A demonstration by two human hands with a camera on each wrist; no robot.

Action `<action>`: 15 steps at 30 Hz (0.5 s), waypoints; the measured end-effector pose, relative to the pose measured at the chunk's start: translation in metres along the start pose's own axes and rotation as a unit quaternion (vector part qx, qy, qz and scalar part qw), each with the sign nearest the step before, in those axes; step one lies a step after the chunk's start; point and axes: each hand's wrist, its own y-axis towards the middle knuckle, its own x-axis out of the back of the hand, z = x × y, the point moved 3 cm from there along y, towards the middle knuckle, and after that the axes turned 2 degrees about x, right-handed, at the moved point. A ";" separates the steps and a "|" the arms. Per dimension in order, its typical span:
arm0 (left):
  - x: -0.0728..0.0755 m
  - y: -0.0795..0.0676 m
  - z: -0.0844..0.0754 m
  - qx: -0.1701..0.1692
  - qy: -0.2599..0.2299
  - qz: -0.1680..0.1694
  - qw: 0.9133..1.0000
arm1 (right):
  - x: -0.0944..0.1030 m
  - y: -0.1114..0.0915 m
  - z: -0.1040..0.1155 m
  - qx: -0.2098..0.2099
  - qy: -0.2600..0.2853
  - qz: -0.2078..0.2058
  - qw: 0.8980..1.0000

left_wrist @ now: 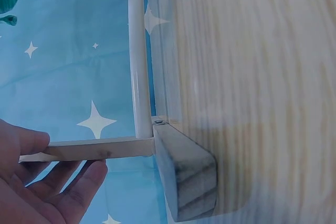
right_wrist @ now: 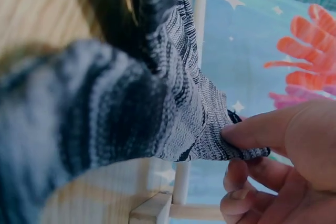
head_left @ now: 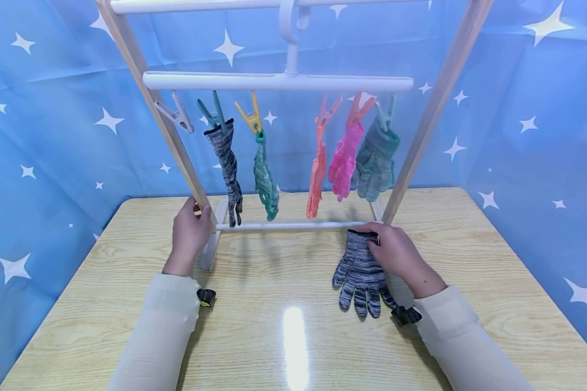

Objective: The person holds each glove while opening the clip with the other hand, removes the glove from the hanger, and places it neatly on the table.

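Note:
My left hand grips the lower left wooden post of a drying rack, thumb on one side and fingers on the other. With thumb and fingers, my right hand pinches the cuff of a black-and-grey knit glove. That glove hangs fingers down in front of the rack's right foot. On the white hanger above, clothespins hold a matching striped glove, a green glove, an orange glove, a pink glove and a pale green glove.
A pale clothespin at the hanger's left end holds nothing. The rack's white lower bar spans between its feet, and a right post rises beside the gloves. Under it lies a wood-grain table; a blue star-patterned cloth surrounds it.

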 end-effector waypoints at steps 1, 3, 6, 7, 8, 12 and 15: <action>0.000 0.000 0.000 -0.001 0.000 0.000 1.000 | 0.000 0.000 -0.001 -0.001 0.000 0.002 1.000; -0.001 0.000 0.000 -0.002 0.000 0.003 1.000 | 0.000 0.000 -0.003 -0.004 0.002 0.004 1.000; 0.001 0.000 0.000 0.000 -0.001 0.005 1.000 | -0.002 0.001 -0.005 -0.007 0.003 0.009 1.000; 0.001 0.000 0.001 0.001 -0.001 0.004 1.000 | -0.003 0.002 -0.005 -0.005 0.002 0.009 1.000; 0.002 0.000 0.001 0.003 -0.002 0.005 1.000 | -0.004 0.002 -0.006 -0.005 0.003 0.010 1.000; 0.004 -0.001 0.002 0.004 -0.006 0.008 1.000 | -0.007 0.003 -0.008 -0.001 -0.001 -0.001 1.000; 0.002 -0.001 0.001 -0.003 -0.008 0.011 1.000 | -0.005 0.002 -0.009 0.006 -0.013 -0.013 1.000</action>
